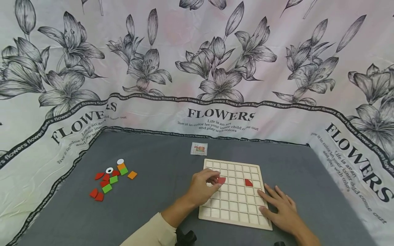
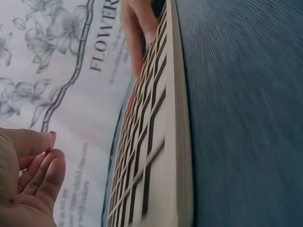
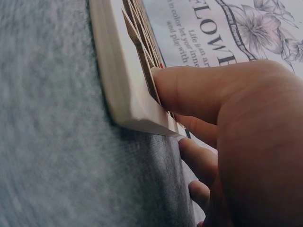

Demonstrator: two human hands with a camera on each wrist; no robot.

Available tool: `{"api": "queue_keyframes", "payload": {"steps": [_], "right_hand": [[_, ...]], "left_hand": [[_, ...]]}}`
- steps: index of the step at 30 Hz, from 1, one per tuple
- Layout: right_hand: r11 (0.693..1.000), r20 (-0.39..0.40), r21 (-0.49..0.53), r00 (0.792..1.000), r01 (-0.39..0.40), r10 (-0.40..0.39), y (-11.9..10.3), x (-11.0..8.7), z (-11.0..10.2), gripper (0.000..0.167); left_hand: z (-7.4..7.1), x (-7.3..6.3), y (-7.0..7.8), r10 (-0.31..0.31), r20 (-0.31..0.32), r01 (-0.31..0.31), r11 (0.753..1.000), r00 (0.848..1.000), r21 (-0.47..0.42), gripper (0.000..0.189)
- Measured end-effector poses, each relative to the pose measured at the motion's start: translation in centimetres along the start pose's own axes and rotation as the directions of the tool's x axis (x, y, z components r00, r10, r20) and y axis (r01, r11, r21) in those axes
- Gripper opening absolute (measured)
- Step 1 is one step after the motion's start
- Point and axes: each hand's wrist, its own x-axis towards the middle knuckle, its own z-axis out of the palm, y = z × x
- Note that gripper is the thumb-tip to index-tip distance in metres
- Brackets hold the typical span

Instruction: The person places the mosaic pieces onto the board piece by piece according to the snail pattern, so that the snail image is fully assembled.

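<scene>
My left hand [image 1: 201, 187] pinches a red quarter-round tile [image 1: 221, 180] between thumb and fingertips, over the left part of a pale wooden grid board [image 1: 235, 222]. In the left wrist view the same red tile [image 2: 53, 138] shows edge-on at the fingertips, raised above the board. Another red tile [image 1: 248, 182] lies in a cell toward the board's right side. My right hand [image 1: 281, 208] rests at the board's right edge with its fingers spread. Seen from the right wrist, the thumb [image 3: 199, 87] lies on the board's frame, while the other fingers reach past its edge.
Off to the left lie loose tiles: several red ones [image 1: 99, 196], several green squares [image 1: 107, 188], orange squares [image 1: 132, 175] and white round pieces [image 1: 120, 161]. A small picture card [image 1: 199, 149] lies behind the board. A flower-printed cloth [image 1: 221, 118] borders the grey table [image 1: 160, 153].
</scene>
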Motion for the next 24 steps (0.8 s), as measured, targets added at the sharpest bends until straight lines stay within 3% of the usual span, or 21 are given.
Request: {"api": "queue_keyframes", "payload": {"steps": [6,16,24], "right_hand": [[1.000,0.006,-0.006,1.000,-0.017,0.017,0.0,0.0,0.0,0.054],[0.999,-0.016,-0.051,1.000,-0.016,0.016,0.0,0.0,0.1,0.054],[0.998,-0.030,-0.060,1.000,-0.010,0.008,0.1,0.0,0.2,0.053]], "left_hand": [[3.1,1.0,-0.1,-0.108,0.051,0.106,0.994,0.993,0.027,0.029],[7.9,1.6,-0.6,-0.133,0.152,0.101,0.975,0.979,0.200,0.027],[10.1,2.0,-1.1,-0.158,0.200,0.084,0.938,0.967,0.337,0.024]]}}
